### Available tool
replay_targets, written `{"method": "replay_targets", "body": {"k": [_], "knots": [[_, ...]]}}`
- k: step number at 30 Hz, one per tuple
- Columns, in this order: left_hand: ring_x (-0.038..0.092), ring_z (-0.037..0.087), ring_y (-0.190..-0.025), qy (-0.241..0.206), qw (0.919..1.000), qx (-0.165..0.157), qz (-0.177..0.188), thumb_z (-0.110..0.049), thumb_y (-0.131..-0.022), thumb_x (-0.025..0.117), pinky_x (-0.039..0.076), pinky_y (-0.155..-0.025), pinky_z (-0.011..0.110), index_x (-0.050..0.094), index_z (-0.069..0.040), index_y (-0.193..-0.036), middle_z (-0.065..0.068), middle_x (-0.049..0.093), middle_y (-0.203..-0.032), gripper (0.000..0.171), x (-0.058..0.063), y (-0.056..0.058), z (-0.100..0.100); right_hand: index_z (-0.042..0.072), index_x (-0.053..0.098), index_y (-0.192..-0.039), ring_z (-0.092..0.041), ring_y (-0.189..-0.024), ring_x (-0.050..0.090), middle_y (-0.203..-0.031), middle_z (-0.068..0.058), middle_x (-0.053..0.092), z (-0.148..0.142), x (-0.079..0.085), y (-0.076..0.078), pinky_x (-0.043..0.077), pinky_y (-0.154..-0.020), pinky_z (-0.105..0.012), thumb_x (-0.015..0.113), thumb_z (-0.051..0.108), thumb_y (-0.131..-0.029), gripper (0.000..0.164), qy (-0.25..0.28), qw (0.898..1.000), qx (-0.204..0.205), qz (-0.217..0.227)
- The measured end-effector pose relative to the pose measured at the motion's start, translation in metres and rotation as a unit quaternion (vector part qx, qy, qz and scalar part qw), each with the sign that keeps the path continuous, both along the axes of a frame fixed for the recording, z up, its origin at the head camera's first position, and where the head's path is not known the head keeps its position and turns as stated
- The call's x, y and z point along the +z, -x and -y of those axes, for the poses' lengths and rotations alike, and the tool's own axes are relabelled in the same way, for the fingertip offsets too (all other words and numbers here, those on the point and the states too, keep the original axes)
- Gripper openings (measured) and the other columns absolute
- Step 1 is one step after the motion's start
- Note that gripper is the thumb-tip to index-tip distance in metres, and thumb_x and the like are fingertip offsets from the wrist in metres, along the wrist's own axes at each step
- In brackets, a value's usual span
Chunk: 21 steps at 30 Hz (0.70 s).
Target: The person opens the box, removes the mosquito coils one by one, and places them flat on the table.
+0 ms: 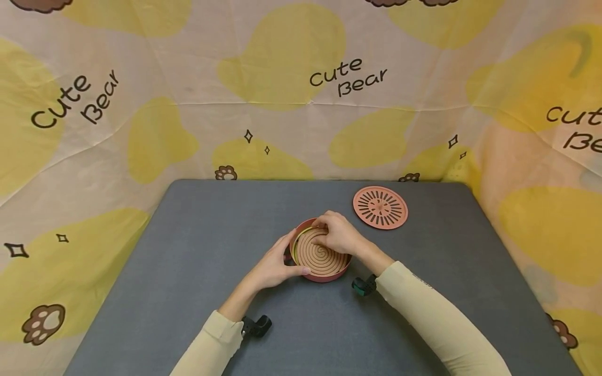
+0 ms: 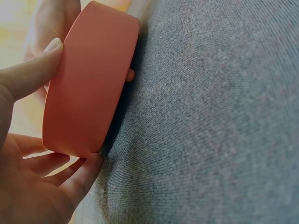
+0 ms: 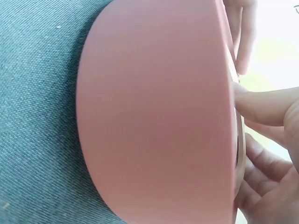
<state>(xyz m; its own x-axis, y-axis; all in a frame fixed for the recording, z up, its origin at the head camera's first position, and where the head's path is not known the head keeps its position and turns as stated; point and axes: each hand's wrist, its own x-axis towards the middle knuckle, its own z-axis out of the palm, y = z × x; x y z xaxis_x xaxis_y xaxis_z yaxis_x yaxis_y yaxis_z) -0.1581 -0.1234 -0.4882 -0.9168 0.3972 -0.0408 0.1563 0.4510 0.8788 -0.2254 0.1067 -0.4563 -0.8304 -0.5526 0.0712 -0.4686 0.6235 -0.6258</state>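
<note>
A round red mosquito coil box [image 1: 322, 279] stands on the table with a brown mosquito coil [image 1: 316, 261] at its opening. My left hand [image 1: 274, 267] grips the box from the left, thumb on the near wall and fingers round the far side. In the left wrist view, those fingers [image 2: 84, 175] reach down to the box's lower edge. My right hand [image 1: 342, 236] is over the coil's right part, its bent fingers and thumb pinching it. The right wrist view shows the coil's edge [image 3: 241, 158] standing slightly above the rim. A yellow-green strip shows along the coil's left edge.
A pink slotted round lid [image 1: 380, 207] lies flat on the grey table [image 1: 211, 224], behind and to the right of the box. Patterned cloth [image 1: 282, 62] hangs behind the table and along both sides. A small foot [image 2: 131, 75] sticks out under the box.
</note>
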Motion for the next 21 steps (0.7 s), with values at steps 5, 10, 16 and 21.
{"method": "replay_targets", "body": {"k": [5,10,16,21], "knots": [[0.038,0.028,-0.143,-0.002,1.0,-0.001,0.001,-0.036,-0.083,0.087,0.046,-0.107,0.051,0.021,-0.016,-0.164,0.015,0.029,-0.162,0.107,0.0005,0.0005,-0.0006,0.002,0.072,-0.12,-0.022,-0.092,0.055,-0.103,-0.009,0.059,-0.0008,0.0061,0.0006,0.051,-0.079,-0.039,0.082,0.019,-0.088,0.038,0.012,1.0,0.004,0.015],[0.037,0.029,-0.143,-0.006,1.0,-0.004,0.0,-0.034,-0.083,0.087,0.045,-0.107,0.051,0.021,-0.017,-0.164,0.015,0.028,-0.162,0.106,-0.0006,0.0003,0.0,0.005,0.074,-0.115,-0.021,-0.096,0.057,-0.107,-0.007,0.059,-0.0026,0.0073,0.0031,0.05,-0.084,-0.04,0.081,0.022,-0.089,0.032,0.013,0.999,0.009,0.035],[0.037,0.028,-0.144,-0.004,1.0,-0.003,-0.004,-0.035,-0.082,0.087,0.046,-0.106,0.049,0.02,-0.015,-0.164,0.014,0.028,-0.162,0.108,-0.0008,-0.0004,0.0009,0.007,0.074,-0.116,-0.023,-0.104,0.061,-0.112,-0.006,0.065,-0.0053,0.0075,0.0053,0.052,-0.092,-0.043,0.081,0.021,-0.09,0.03,0.026,0.999,0.02,0.042],[0.037,0.026,-0.143,-0.002,1.0,-0.003,-0.003,-0.038,-0.081,0.088,0.046,-0.107,0.049,0.02,-0.019,-0.164,0.012,0.029,-0.162,0.109,-0.0024,0.0001,0.001,0.005,0.073,-0.119,-0.024,-0.106,0.062,-0.114,-0.007,0.068,-0.008,0.0067,0.0058,0.052,-0.093,-0.044,0.08,0.019,-0.09,0.033,0.046,0.997,0.03,0.053]]}}
